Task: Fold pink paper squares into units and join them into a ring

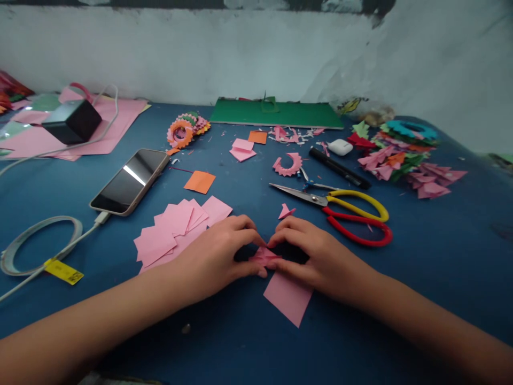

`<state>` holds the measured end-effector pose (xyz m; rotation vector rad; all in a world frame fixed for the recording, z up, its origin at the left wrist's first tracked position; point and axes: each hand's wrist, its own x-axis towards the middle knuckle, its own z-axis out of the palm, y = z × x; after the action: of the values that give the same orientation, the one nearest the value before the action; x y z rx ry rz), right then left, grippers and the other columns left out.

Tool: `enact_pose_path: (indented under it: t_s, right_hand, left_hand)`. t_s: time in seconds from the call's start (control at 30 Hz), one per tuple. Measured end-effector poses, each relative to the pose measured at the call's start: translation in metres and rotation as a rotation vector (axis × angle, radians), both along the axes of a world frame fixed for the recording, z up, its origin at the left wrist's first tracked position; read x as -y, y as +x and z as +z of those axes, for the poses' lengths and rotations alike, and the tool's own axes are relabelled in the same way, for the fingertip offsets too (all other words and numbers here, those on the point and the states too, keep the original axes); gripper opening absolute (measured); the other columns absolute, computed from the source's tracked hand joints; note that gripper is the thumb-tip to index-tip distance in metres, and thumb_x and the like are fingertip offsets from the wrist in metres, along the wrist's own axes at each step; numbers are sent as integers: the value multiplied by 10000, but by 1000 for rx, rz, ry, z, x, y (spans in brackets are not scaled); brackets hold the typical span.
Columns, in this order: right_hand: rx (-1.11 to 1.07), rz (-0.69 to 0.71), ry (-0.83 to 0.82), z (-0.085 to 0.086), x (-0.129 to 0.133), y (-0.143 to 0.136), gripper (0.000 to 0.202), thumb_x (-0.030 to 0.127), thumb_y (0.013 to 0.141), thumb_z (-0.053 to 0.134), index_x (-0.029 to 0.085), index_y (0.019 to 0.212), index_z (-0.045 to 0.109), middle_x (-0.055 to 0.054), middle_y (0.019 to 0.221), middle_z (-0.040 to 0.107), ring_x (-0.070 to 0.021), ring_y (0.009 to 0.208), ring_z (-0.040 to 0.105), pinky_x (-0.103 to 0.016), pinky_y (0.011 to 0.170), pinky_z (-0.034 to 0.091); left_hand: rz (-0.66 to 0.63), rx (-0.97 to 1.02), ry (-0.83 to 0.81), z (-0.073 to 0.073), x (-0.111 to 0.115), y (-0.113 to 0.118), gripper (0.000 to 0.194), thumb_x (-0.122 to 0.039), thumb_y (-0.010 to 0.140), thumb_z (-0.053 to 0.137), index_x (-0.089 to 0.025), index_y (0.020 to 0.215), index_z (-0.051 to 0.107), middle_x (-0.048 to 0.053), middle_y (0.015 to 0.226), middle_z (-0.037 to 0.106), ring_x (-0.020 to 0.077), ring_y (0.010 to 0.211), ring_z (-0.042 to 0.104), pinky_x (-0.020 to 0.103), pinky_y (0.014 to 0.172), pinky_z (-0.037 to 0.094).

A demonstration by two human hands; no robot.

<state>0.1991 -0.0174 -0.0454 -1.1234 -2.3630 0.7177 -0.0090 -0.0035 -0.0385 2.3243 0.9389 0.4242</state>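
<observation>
Between my two hands is a small folded pink paper (264, 256), low over the blue table. My left hand (228, 248) pinches its left side with thumb and fingers. From the right, my right hand (316, 254) grips the same piece, its fingertips close to the left ones. A flat pink square (289, 299) lies just below, partly under my right hand. Fanned pink squares (168, 230) lie beside my left forearm. Just above my right hand rests a small folded pink piece (286, 212).
Scissors (320, 200) with yellow and red handles lie beyond my right hand, near a black pen (339, 167). A phone (130, 182) with a cable and a tape roll (40, 246) are at left. Folded paper pieces (401, 155) are heaped at right.
</observation>
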Motion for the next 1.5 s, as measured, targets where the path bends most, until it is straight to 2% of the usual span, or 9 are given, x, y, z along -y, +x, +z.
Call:
enact_pose_path:
  t_s: [0.13,0.3,0.4,0.53,0.67,1.03,1.27,1.4,1.5]
  right_hand:
    - [-32,21,-8,1,-1,-1,90,239,827,615,165,878,624,-50,888,573,-165,854,540,-293,766,444]
    - [-69,18,11,2,3,-1,69,103,810,581,169,799,597,-17,754,606,-140,712,543,-259,644,434]
    - [-104,68,57,0,4,1,55,129,833,571,173,843,603,-24,793,639,-141,745,564,-262,686,452]
    - [-102,235,138,-1,1,4,150,106,880,487,162,898,624,-54,874,665,-139,807,585,-246,729,472]
    - [-15,267,186,1,-2,6,172,115,892,466,151,878,635,-62,871,653,-136,788,582,-235,697,475]
    - [268,385,250,13,0,12,258,96,904,419,211,913,650,-46,950,644,-154,806,568,-282,706,446]
    - [288,235,-50,22,3,3,145,194,870,528,222,904,666,-35,997,612,-145,855,584,-259,740,454]
    - [356,130,-114,31,4,-9,108,153,820,566,213,828,655,-17,926,623,-139,790,596,-246,686,457]
    - [456,26,-143,39,2,-21,97,130,769,598,186,835,642,-35,837,645,-191,788,602,-290,656,448]
  left_hand:
    - [14,2,-13,1,0,0,205,-303,760,700,-188,880,579,8,891,597,175,843,541,298,716,435]
    - [20,39,-10,-1,1,-2,182,-221,786,671,-196,940,577,-20,807,622,129,703,555,235,600,421]
    - [-40,80,17,-3,-2,-6,41,-161,844,589,-185,837,621,-18,770,642,107,713,581,214,646,438]
    - [-152,100,88,-5,-7,-13,138,-180,887,529,-170,855,663,21,830,666,126,773,591,243,704,437]
    - [-255,47,87,-1,-10,-19,175,-179,907,496,-209,915,668,14,929,657,127,832,579,252,738,424]
    - [-307,-126,-12,15,-4,-18,150,-153,891,500,-216,876,635,-8,927,604,117,855,574,218,768,428]
    - [-220,-211,-35,23,4,-11,149,-137,860,511,-201,865,645,8,942,609,130,830,595,237,744,445]
    - [-114,-335,-47,28,6,0,100,-128,806,561,-185,825,641,27,880,628,171,835,599,277,723,450]
    - [-52,-490,-93,34,3,12,64,-162,817,583,-159,860,631,41,836,637,185,808,604,318,718,472]
